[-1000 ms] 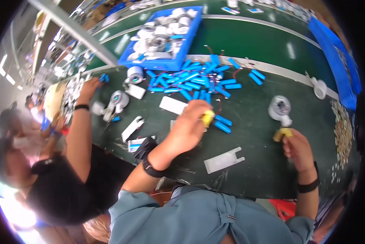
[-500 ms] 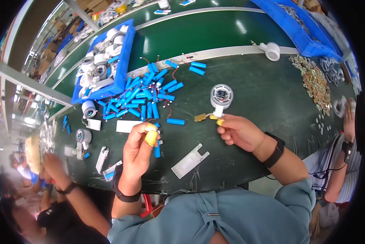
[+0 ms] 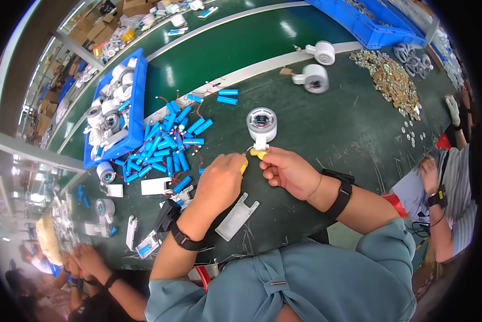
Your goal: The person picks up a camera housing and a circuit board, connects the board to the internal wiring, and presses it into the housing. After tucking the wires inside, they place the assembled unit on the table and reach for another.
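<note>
A round white fan head (image 3: 262, 126) stands on the dark green table, its open face showing a dark inside and its short neck toward me. My right hand (image 3: 292, 173) has closed its thumb and forefinger at the end of that neck, where a yellow finger cover (image 3: 258, 154) shows. Close beside it on the left, my left hand (image 3: 222, 180) is closed, back upward; a yellow cover (image 3: 244, 166) shows at its fingertips, and whatever they pinch is hidden. Below the hands lies a white plastic handle shell (image 3: 237, 217).
Blue battery cells (image 3: 166, 139) with red wires lie heaped left, by a blue crate (image 3: 140, 88) of white housings. Two more fan heads (image 3: 315, 79) (image 3: 325, 52) lie beyond; small circuit boards (image 3: 388, 80) are piled far right. Co-workers' hands (image 3: 88, 260) (image 3: 428, 172) flank me.
My left hand has moved right and turned over, coming up to my right hand. The small board by the neck is now hidden. Another fan head has appeared at the back, and my view has shifted.
</note>
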### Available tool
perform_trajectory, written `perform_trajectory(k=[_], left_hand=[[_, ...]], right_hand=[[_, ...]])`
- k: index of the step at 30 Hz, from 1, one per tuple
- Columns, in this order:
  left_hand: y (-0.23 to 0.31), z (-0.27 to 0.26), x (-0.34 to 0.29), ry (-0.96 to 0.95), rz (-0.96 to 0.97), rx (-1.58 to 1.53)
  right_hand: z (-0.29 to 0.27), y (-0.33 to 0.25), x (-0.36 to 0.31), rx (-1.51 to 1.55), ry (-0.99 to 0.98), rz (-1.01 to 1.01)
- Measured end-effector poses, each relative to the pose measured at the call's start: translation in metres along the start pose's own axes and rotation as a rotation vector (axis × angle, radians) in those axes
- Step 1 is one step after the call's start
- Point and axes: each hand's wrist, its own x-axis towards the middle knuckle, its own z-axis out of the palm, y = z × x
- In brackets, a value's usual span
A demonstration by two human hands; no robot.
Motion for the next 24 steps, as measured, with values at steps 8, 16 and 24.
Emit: perform_trajectory(k=[8,16,24], left_hand=[[0.031,0.001,-0.017,-0.117,-0.449,-1.186],[0.035,-0.001,-0.034,-0.037,-0.561,-0.969],[0.045,0.005,-0.029,-0.07,-0.462,-0.786]], right_hand=[[0.003,0.006,-0.026,-0.115,-0.059,0.008],[-0.008,0.006,-0.05,-0.039,-0.036,0.091],[-0.007,0.015,-0.059,0.093,-0.032,0.052]])
